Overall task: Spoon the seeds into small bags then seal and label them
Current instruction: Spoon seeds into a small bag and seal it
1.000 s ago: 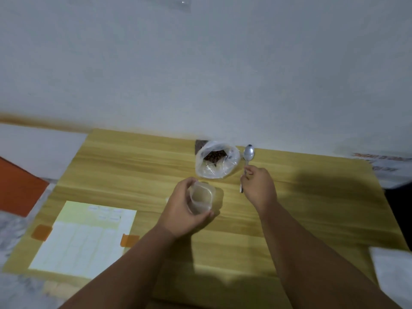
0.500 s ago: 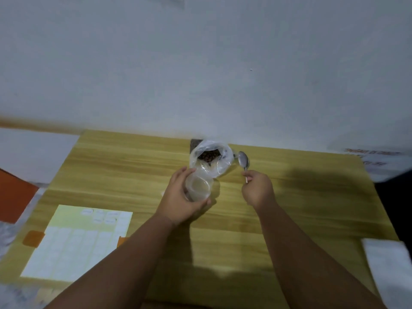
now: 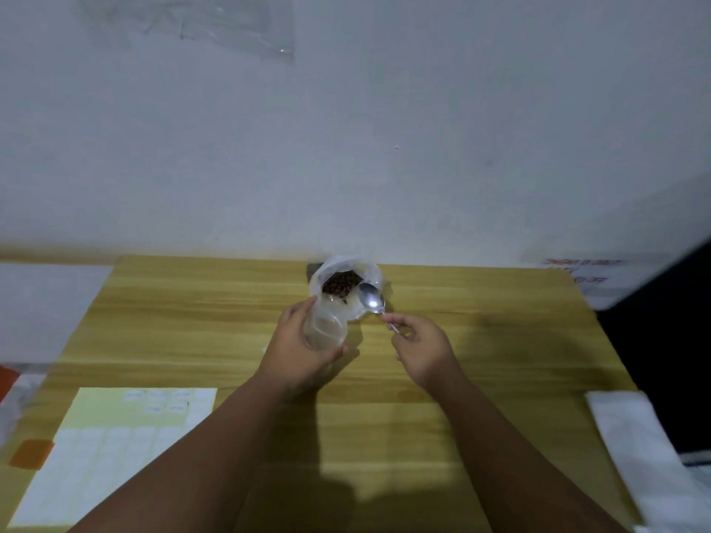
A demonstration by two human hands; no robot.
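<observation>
From my remote seat, the pale wall (image 3: 384, 148) fills the upper half of the head view. Below it runs the wooden table (image 3: 500, 340), its far edge against the wall. A label sheet (image 3: 115, 448) lies flat on the table's near left corner, with an orange tab (image 3: 30, 453) at its left edge. On the near right edge lies a white stack (image 3: 646, 455); I cannot tell whether it is paper or plastic.

Both forearms reach in from the bottom towards the middle of the table. My left hand (image 3: 296, 348) has fingers and thumb curled round the small bag (image 3: 323, 325), a clear one, held upright just above the table. My right hand (image 3: 423, 348) is just beside it, apart from it, and pinches the handle end of the spoon (image 3: 370, 298) between thumb and fingertips.

The seed bag (image 3: 371, 269) stands open at the far edge of the table, near the wall, and the small bag touches or overlaps its near left side. The spoon's bowl lies over the seed bag's right rim and looks shiny and bare; I cannot tell whether it is inside the mouth. The dark brown seeds (image 3: 340, 284) sit in the seed bag, just left of the spoon bowl.
</observation>
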